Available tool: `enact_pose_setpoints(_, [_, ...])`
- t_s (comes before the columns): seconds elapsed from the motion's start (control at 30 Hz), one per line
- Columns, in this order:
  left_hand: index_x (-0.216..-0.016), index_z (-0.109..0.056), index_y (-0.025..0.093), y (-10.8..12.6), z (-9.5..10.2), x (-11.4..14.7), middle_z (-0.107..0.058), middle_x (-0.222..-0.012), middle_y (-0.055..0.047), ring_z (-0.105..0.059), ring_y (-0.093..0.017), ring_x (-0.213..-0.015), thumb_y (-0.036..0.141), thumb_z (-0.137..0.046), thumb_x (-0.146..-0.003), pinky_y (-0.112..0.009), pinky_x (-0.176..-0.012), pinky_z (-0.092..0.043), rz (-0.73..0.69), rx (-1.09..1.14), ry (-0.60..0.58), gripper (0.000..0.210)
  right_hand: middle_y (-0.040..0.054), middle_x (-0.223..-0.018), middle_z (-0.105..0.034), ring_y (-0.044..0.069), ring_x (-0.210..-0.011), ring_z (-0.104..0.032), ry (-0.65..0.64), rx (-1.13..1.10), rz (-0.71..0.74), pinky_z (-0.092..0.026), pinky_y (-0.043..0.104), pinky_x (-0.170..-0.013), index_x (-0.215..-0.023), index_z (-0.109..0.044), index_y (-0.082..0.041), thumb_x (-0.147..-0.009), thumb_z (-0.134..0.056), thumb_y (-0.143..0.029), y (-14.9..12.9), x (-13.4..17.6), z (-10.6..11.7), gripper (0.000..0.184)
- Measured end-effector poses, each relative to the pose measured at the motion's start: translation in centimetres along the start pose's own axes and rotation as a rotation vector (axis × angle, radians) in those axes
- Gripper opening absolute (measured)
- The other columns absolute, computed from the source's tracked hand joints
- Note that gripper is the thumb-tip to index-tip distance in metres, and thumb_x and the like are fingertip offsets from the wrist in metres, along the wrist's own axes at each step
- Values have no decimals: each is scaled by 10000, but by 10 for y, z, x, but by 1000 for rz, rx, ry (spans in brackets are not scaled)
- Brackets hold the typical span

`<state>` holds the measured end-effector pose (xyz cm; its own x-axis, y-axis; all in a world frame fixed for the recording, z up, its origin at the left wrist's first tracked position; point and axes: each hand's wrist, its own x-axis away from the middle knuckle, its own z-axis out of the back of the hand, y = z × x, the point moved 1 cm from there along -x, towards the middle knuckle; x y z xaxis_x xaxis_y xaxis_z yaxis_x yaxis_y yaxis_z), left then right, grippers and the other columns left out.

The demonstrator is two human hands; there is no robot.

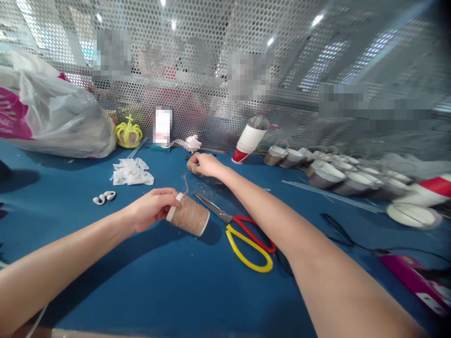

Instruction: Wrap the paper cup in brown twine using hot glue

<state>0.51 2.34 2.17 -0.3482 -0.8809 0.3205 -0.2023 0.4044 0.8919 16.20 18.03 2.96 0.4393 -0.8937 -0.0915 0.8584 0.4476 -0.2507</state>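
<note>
Blue felt-like tabletop (169,281), left hand (151,209) gripping rough twine-wrapped cup (189,216), right hand (206,164) clenched on twine ball (192,164).

one twine-wrapped cup (190,217), one twine ball (192,164), one pair of scissors (246,234), one yellow crown (128,133), one plastic bag (56,117)

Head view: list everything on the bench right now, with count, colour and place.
twine-wrapped cup: one, brown, centre, on its side
twine ball: one, brown, behind centre
scissors: one, red and yellow handles, right of the cup
plastic bag: one, white and pink, far left
crown: one, yellow, back left
paper scraps: small pile, white, left of centre
cup stack: one, white and red, leaning at back
wrapped cups: several, brown and white, right row
table: one, blue
left hand: holds the cup's rim
right hand: on the twine ball
</note>
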Motion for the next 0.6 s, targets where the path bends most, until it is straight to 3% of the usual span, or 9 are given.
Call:
enact_pose_setpoints(0.1, [-587,-480,140,4,-1,3,-502,-527,45,-459,-66,-491,179,-621,-543,-192,-500,-344,4,-9,-23,153,46,-864,-652,159,-792,-615,73,-112,-13,-494,277,-714,-928,-619,-137,-811,-569,-162,-1,-12,27,130])
enact_pose_setpoints(0.17, [-588,-482,139,4,-1,3,-501,-524,46,-455,-64,-488,183,-621,-545,-193,-501,-338,-1,-14,-36,151,30,-832,-660,124,-712,-615,121,-191,-34,-500,243,-651,-1013,-589,-142,-845,-511,-137,1,-20,40,186])
enact_pose_setpoints(0.23, [-590,-482,140,2,-1,3,-500,-523,47,-452,-62,-485,188,-621,-550,-192,-498,-332,-8,-17,-37,153,38,-861,-655,113,-689,-611,135,-237,-95,-508,248,-625,-1090,-545,-132,-875,-473,-160,6,-26,42,228])
enact_pose_setpoints(0.33, [-595,-481,142,-3,0,0,-503,-524,48,-459,-64,-490,193,-621,-556,-196,-508,-344,-5,-9,-18,155,73,-1029,-600,158,-838,-603,100,-226,-225,-513,339,-710,-1124,-522,-134,-873,-499,-260,14,-28,31,282])
enact_pose_setpoints(0.43, [-597,-480,141,-7,2,-4,-506,-528,47,-467,-67,-496,195,-622,-559,-194,-510,-351,12,4,-1,156,82,-1136,-550,195,-956,-568,84,-154,-284,-485,400,-790,-1133,-521,-154,-859,-518,-307,17,-18,22,314])
enact_pose_setpoints(0.6, [-600,-478,143,-9,3,-5,-509,-543,42,-473,-73,-509,199,-622,-571,-198,-520,-356,26,2,-12,158,72,-904,-682,217,-909,-607,100,-29,-237,-421,297,-816,-820,-659,-165,-773,-584,-246,21,26,35,120])
